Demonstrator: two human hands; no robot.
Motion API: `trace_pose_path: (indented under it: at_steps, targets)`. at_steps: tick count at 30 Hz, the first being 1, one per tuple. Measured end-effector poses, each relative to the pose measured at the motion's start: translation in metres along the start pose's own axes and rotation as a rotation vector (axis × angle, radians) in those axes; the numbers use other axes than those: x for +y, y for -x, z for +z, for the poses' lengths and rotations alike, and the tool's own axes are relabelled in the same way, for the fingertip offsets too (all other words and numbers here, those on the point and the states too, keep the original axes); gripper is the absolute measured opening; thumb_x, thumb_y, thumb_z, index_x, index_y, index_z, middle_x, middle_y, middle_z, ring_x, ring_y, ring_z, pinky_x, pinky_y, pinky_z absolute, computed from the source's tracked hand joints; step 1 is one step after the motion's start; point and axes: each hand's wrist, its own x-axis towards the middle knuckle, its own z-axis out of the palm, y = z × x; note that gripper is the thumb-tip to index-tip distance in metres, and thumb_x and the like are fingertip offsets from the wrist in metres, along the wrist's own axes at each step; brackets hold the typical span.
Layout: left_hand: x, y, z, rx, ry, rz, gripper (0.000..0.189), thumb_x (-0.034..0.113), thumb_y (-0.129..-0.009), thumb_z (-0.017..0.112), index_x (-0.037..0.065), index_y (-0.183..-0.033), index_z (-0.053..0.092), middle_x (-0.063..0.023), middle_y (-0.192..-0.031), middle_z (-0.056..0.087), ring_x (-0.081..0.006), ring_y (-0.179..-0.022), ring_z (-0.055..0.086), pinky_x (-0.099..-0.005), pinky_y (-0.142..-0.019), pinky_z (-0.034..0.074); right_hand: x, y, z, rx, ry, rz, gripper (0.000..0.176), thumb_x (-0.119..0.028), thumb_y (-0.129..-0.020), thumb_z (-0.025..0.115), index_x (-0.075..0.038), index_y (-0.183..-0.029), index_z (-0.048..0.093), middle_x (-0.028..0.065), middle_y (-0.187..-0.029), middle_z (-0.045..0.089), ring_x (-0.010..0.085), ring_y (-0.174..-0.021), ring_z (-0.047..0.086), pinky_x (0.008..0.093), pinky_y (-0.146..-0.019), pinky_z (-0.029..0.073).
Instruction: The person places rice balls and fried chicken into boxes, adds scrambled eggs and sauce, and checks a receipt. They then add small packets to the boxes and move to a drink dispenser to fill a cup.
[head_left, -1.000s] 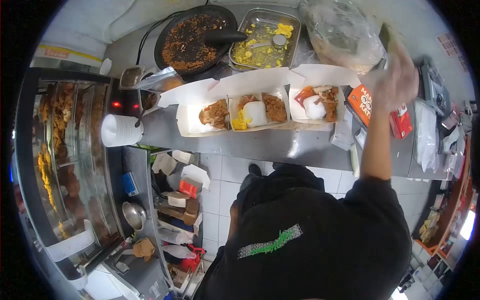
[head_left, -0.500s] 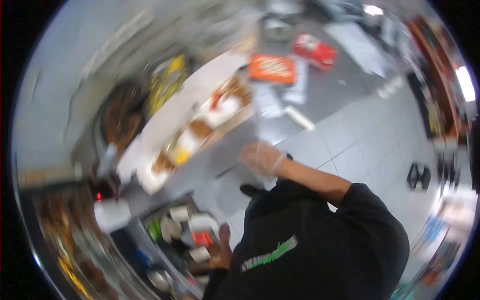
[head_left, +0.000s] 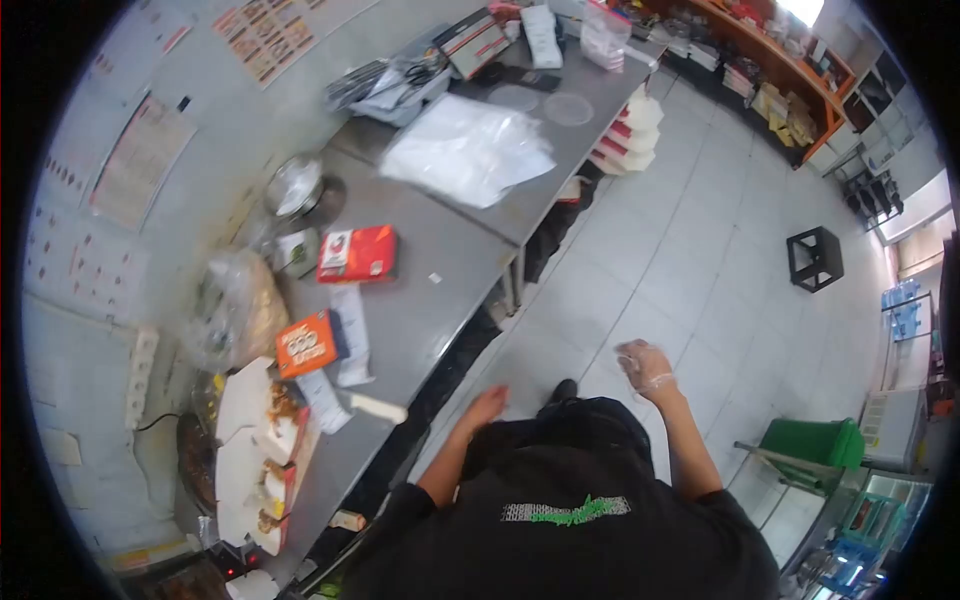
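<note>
The grey tabletop (head_left: 430, 240) runs along the wall towards the far end of the room, a seam crossing it about halfway; at its near end, towards the wall edge, stands a row of open white food boxes (head_left: 240, 480), browned pieces showing inside; a dark bowl (head_left: 195, 450) lies partly hidden between them and the wall. A white-handled knife (head_left: 378, 408) lies at the floor-side edge, its handle jutting past it; further from that edge are an orange box (head_left: 306, 342), a red box (head_left: 357, 254) and, by the wall edge, a clear plastic bag (head_left: 228, 310); past the seam lie white plastic sheets (head_left: 465, 150), with a tray of utensils (head_left: 400, 90) behind them at the wall edge; a round clear lid (head_left: 568, 109) rests near the floor-side edge.

Both hands are well clear of the boxes, over the tiled floor (head_left: 600, 290); the left hand (head_left: 486, 407) is nearer the tabletop edge and the knife, its fingers too blurred to tell how they stand; the right hand (head_left: 645, 370), in a clear glove, has its fingers loosely parted and bent.

Across the floor stand a black stool (head_left: 815, 258), a green bin (head_left: 815, 450) and an orange-edged shelf (head_left: 800, 60); printed sheets (head_left: 145, 160) hang on the wall.
</note>
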Motion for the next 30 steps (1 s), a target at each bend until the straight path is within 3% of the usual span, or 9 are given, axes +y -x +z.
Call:
trace_pose_path:
  at_steps: [2,5,11,13,17,21,24,27,30]
  targets:
    - [0.148,-0.010,0.040,0.113,-0.223,0.368,0.042,0.028,-0.092,0.055,0.004,-0.126,0.052,-0.0093,-0.113,0.062,-0.0203,-0.101,0.059,-0.0328,-0.089,0.046,0.047,0.001,-0.047,0.092,0.073,0.052,0.018,-0.012,-0.081,0.059,-0.005,-0.097,0.065,0.0160,-0.096,0.064,0.0352,-0.091,0.060,0.0424,-0.081,0.048]
    - [0.279,-0.068,0.064,0.280,-0.412,0.869,0.034,0.019,-0.090,0.056,0.006,-0.121,0.057,-0.0140,-0.110,0.062,-0.0296,-0.105,0.058,-0.0368,-0.093,0.043,0.099,-0.016,-0.094,0.148,0.123,0.131,0.019,-0.014,-0.082,0.059,-0.005,-0.097,0.064,0.0161,-0.097,0.065,0.0348,-0.091,0.060,0.0424,-0.081,0.048]
    - [0.498,-0.196,0.036,0.722,-0.691,1.216,0.028,0.013,-0.082,0.059,0.004,-0.109,0.060,-0.0136,-0.111,0.059,-0.0337,-0.109,0.051,-0.0431,-0.094,0.040,0.151,-0.087,-0.120,0.225,-0.063,0.344,0.022,-0.017,-0.085,0.058,-0.004,-0.102,0.065,0.0164,-0.098,0.066,0.0327,-0.093,0.062,0.0399,-0.083,0.048]
    - [0.566,-0.242,0.005,0.799,-0.807,1.235,0.033,0.014,-0.082,0.060,0.006,-0.113,0.058,-0.0123,-0.115,0.057,-0.0342,-0.114,0.048,-0.0454,-0.096,0.038,0.177,-0.117,-0.119,0.221,-0.072,0.409,0.026,-0.021,-0.086,0.058,-0.002,-0.103,0.064,0.0180,-0.099,0.065,0.0326,-0.093,0.062,0.0393,-0.083,0.048]
    - [0.669,-0.357,-0.057,1.090,-0.945,0.961,0.047,0.029,-0.082,0.060,0.007,-0.124,0.053,-0.0128,-0.132,0.044,-0.0373,-0.128,0.033,-0.0557,-0.103,0.028,0.225,-0.174,-0.138,0.169,-0.063,0.484,0.030,-0.024,-0.086,0.057,0.000,-0.104,0.064,0.0204,-0.099,0.065,0.0321,-0.094,0.063,0.0384,-0.084,0.048]
    - [0.695,-0.422,-0.086,1.166,-0.992,0.652,0.059,0.044,-0.085,0.055,0.011,-0.133,0.047,-0.0139,-0.147,0.026,-0.0404,-0.137,0.017,-0.0643,-0.106,0.013,0.247,-0.243,-0.184,0.131,-0.099,0.541,0.031,-0.023,-0.087,0.057,0.000,-0.106,0.063,0.0203,-0.100,0.065,0.0317,-0.093,0.063,0.0377,-0.084,0.048]
    - [0.704,-0.424,-0.086,1.021,-1.066,0.412,0.061,0.051,-0.088,0.048,0.018,-0.139,0.041,-0.0133,-0.153,0.014,-0.0409,-0.140,0.006,-0.0653,-0.106,0.003,0.271,-0.303,-0.212,0.105,-0.081,0.504,0.030,-0.021,-0.086,0.058,-0.001,-0.107,0.063,0.0195,-0.100,0.065,0.0308,-0.092,0.064,0.0370,-0.084,0.048]
    - [0.703,-0.430,-0.092,1.042,-1.118,0.333,0.061,0.055,-0.090,0.041,0.024,-0.142,0.036,-0.0143,-0.154,0.005,-0.0428,-0.140,0.001,-0.0669,-0.105,0.001,0.287,-0.368,-0.243,0.031,-0.091,0.486,0.028,-0.019,-0.085,0.058,-0.002,-0.106,0.063,0.0183,-0.100,0.065,0.0311,-0.093,0.063,0.0371,-0.083,0.049]
    - [0.708,-0.430,-0.086,1.177,-0.993,0.414,0.066,0.051,-0.089,0.048,0.015,-0.142,0.035,-0.0159,-0.153,0.010,-0.0435,-0.138,0.009,-0.0656,-0.106,0.006,0.326,-0.426,-0.266,-0.053,-0.009,0.317,0.025,-0.017,-0.084,0.059,-0.003,-0.104,0.064,0.0171,-0.100,0.065,0.0310,-0.094,0.063,0.0374,-0.084,0.048]
